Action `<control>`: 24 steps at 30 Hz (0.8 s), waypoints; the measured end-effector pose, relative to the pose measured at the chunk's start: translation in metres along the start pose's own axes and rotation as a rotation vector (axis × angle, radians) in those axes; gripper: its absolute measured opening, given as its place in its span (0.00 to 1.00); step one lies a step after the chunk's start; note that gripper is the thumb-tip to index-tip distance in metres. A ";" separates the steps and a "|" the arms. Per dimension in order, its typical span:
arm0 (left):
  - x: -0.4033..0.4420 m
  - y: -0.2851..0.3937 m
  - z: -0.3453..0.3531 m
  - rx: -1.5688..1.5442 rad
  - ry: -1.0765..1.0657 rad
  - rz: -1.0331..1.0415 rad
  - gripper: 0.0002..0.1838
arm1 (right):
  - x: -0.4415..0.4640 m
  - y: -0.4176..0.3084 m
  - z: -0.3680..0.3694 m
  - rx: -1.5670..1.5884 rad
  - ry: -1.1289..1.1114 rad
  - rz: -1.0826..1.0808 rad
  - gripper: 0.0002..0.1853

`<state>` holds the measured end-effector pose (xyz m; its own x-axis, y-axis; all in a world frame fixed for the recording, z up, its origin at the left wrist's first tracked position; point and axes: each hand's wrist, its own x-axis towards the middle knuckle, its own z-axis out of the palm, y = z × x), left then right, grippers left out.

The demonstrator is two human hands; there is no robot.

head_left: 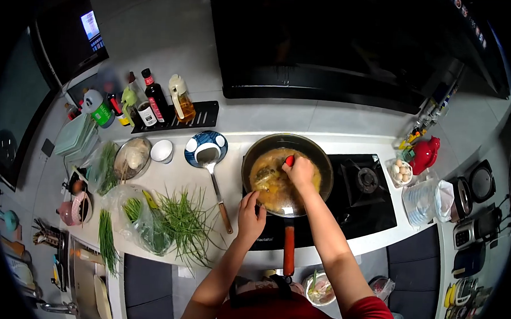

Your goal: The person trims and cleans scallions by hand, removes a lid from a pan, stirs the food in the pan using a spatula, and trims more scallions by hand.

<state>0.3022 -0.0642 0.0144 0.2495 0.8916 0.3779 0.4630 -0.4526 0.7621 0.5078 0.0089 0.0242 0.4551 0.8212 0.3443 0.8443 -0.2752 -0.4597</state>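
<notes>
A dark pan (327, 188) with a red-brown handle (289, 251) sits on the black gas stove (378, 217). Brownish-yellow broth with pieces of food (266, 176) fills it. Over the broth, my right hand (301, 172) is closed round a small red object (290, 160); its lower part cannot be made out. My left hand (252, 217) is at the pan's near left rim, fingers bent toward the rim; whether it touches or holds anything is unclear. Left of the pan, a spatula (215, 189) rests with its head on a blue patterned plate (194, 141).
Green stalks (187, 222) and a plastic bag (155, 235) lie on the left counter. A white bowl (162, 151), a metal bowl (118, 164) and a bottle rack (203, 118) stand behind. Right of the stove are eggs (401, 171) and a red container (424, 155).
</notes>
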 end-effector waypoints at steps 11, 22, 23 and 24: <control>-0.031 -0.029 -0.020 -0.005 0.111 -0.015 0.20 | -0.009 -0.043 -0.017 -0.253 0.012 -0.142 0.28; -0.104 -0.137 -0.140 0.086 0.156 -0.267 0.18 | -0.128 -0.250 0.081 0.208 -0.299 -0.527 0.14; -0.110 -0.149 -0.160 0.093 0.187 -0.281 0.17 | -0.146 -0.262 0.101 0.213 -0.340 -0.521 0.14; -0.116 -0.161 -0.181 0.071 0.230 -0.297 0.17 | -0.164 -0.274 0.121 0.219 -0.380 -0.516 0.13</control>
<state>0.0449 -0.0918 -0.0574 -0.0985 0.9604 0.2605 0.5462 -0.1666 0.8209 0.1673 0.0097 -0.0051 -0.1557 0.9501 0.2703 0.8319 0.2736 -0.4827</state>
